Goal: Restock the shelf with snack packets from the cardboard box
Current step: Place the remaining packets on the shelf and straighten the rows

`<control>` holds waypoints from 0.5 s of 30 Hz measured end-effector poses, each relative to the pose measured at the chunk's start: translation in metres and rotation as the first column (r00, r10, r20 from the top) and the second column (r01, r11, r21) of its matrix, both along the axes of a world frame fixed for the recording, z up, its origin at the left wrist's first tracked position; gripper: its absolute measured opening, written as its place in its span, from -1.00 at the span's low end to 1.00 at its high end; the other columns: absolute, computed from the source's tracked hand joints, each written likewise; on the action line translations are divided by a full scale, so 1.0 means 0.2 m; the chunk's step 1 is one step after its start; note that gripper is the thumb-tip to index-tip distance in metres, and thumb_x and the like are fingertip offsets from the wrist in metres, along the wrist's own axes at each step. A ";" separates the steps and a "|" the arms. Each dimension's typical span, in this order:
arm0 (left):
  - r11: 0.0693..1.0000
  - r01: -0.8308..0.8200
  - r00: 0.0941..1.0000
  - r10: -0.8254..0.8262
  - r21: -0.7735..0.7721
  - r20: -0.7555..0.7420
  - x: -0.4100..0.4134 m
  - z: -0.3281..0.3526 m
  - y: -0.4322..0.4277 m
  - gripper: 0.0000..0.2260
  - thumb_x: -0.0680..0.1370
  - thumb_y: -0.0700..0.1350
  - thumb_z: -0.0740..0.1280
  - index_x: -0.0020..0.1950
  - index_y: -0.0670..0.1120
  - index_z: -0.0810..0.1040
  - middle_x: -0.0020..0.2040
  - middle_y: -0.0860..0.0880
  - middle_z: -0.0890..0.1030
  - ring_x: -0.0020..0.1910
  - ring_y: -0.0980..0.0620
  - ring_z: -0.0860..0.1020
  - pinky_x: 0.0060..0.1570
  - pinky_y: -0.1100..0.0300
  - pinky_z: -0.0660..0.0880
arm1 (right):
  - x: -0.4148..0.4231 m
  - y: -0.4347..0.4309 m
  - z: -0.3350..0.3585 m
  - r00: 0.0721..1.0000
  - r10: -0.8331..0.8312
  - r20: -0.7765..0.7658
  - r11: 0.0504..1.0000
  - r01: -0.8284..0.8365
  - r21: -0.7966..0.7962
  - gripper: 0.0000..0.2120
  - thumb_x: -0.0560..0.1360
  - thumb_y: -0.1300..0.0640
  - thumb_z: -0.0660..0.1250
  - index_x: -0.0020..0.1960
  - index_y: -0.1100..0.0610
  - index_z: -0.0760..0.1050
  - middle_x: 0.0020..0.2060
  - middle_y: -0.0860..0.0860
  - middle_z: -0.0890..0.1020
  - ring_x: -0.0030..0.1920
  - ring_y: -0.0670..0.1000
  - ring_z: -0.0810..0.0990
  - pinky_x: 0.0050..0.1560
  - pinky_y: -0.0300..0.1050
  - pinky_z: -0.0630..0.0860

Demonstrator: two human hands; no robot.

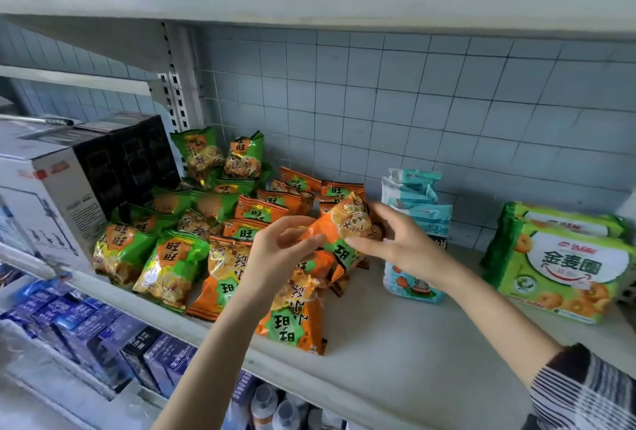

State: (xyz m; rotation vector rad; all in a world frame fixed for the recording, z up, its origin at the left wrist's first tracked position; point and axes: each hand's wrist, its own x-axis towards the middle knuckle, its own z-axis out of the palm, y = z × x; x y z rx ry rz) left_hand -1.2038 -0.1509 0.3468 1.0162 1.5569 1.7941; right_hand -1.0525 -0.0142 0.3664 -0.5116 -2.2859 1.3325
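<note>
From the head camera, both hands meet over the white shelf (pixel 395 336), sharing one orange snack packet (pixel 340 224) held just above the stock. The left hand (pixel 275 247) pinches the packet's left end between thumb and curled fingers. The right hand (pixel 395 240) grips its right side, thumb along the front edge and fingers wrapped behind. The packet is tilted, its printing upside down to the camera. Beneath and behind it lies a loose pile of matching orange packets (pixel 261 209), and one more orange packet (pixel 292 319) lies near the shelf's front edge under the left wrist. To their left sit green snack packets (pixel 172 257), some leaning against the tiled wall (pixel 413 102). Further left stand a black box (pixel 137 154) and a white box (pixel 44 195). Just right of the hands stand pale blue packets (pixel 416 223), partly hidden by the right hand, and near the right edge lie green biscuit multipacks (pixel 564 268). On the lower shelf are what look like blue cartons (pixel 86 326), too blurred to read. A striped sleeve (pixel 585 395) covers the right forearm.
</note>
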 end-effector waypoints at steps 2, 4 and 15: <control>1.000 0.010 1.000 -0.010 0.008 0.012 -0.07 0.01 0.01 -0.82 0.43 -0.19 0.45 0.00 -0.04 0.59 -0.20 0.02 0.70 -0.18 0.11 0.67 -0.24 0.37 0.53 | -0.03 -0.01 0.00 0.999 -0.017 0.035 0.999 0.018 -0.030 -0.36 0.28 -0.12 0.48 0.31 -0.19 0.34 0.21 -0.30 0.52 0.23 -0.29 0.47 0.31 -0.20 0.41; 1.000 0.027 1.000 -0.027 0.010 -0.001 -0.13 0.03 0.01 -0.82 0.43 -0.15 0.45 0.01 -0.02 0.59 -0.18 0.03 0.70 -0.17 0.13 0.66 -0.23 0.37 0.54 | -0.06 -0.01 0.00 0.999 -0.038 0.033 0.999 0.039 -0.014 -0.42 0.31 -0.09 0.50 0.24 -0.26 0.34 0.13 -0.40 0.53 0.18 -0.33 0.48 0.31 -0.19 0.42; 0.989 0.151 0.989 -0.151 0.000 0.006 -0.39 0.05 0.10 -0.56 0.27 -0.04 0.50 0.13 -0.01 0.57 -0.09 -0.03 0.68 -0.10 -0.02 0.67 -0.12 0.18 0.61 | -0.30 0.00 0.00 0.943 -0.292 -0.158 0.899 0.214 -0.382 -0.46 0.19 -0.10 0.55 0.12 -0.02 0.53 0.06 -0.02 0.66 0.04 0.05 0.66 -0.06 0.15 0.63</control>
